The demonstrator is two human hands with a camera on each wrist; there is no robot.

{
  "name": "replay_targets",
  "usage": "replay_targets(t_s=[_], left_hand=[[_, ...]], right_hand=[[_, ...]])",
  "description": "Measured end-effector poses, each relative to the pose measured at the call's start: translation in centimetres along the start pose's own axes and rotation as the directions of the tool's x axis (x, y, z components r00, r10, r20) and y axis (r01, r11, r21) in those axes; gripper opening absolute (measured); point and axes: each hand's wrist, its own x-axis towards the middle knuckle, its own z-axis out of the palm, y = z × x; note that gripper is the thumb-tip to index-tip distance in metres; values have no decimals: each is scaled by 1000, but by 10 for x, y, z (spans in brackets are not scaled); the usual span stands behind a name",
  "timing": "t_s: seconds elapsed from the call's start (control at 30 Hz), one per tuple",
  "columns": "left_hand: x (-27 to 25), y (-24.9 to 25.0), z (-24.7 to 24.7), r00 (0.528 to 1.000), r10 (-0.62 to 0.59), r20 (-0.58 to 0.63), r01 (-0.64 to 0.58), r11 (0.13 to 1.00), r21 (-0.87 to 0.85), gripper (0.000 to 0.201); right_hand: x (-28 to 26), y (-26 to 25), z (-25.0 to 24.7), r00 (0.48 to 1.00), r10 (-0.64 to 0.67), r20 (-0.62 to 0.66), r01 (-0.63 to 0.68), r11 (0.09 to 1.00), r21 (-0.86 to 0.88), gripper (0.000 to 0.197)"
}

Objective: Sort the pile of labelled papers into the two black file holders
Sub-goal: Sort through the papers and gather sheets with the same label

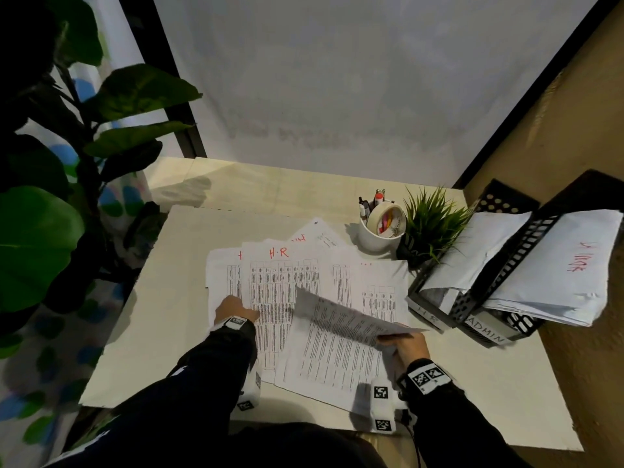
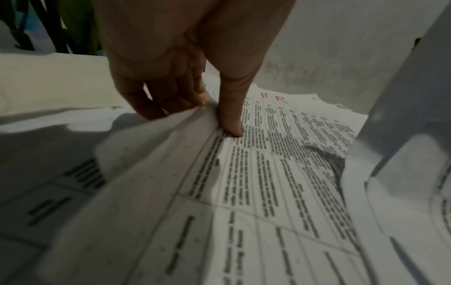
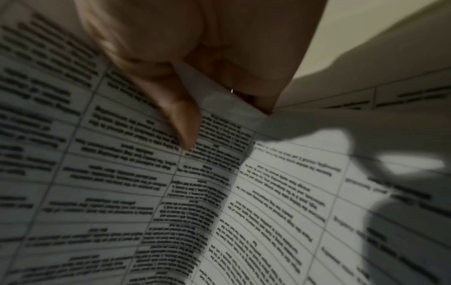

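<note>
A spread pile of printed papers (image 1: 337, 359) lies mid-table. Its top left sheet (image 1: 280, 275) is marked "H.R" in red. My left hand (image 1: 251, 312) pinches that sheet's left edge: in the left wrist view the thumb (image 2: 231, 123) lies on top and the fingers (image 2: 171, 100) curl under the raised edge. My right hand (image 1: 391, 337) pinches the corner of another sheet (image 1: 344, 319), lifted and tilted above the pile; its label is hidden. Two black file holders stand at right, one labelled H.R (image 1: 426, 315), one ADMIN (image 1: 486, 332), both holding papers.
A white cup (image 1: 374, 239) with markers and a tape roll stands behind the pile, beside a small potted grass plant (image 1: 432, 224). A large leafy plant (image 1: 50, 214) crowds the table's left side. A white board (image 1: 337, 79) rises behind the table.
</note>
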Motion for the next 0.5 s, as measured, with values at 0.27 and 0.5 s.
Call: replay_targets(t_s=[0.27, 0.5], left_hand=[[-6, -5, -9, 962, 248, -115, -249, 968, 3, 18], [-27, 1, -11, 876, 473, -99, -471, 790, -392, 34]], right_hand=[[4, -6, 13, 1000, -26, 9, 25, 999, 43, 30], [6, -19, 14, 1000, -3, -10, 4, 995, 98, 32]])
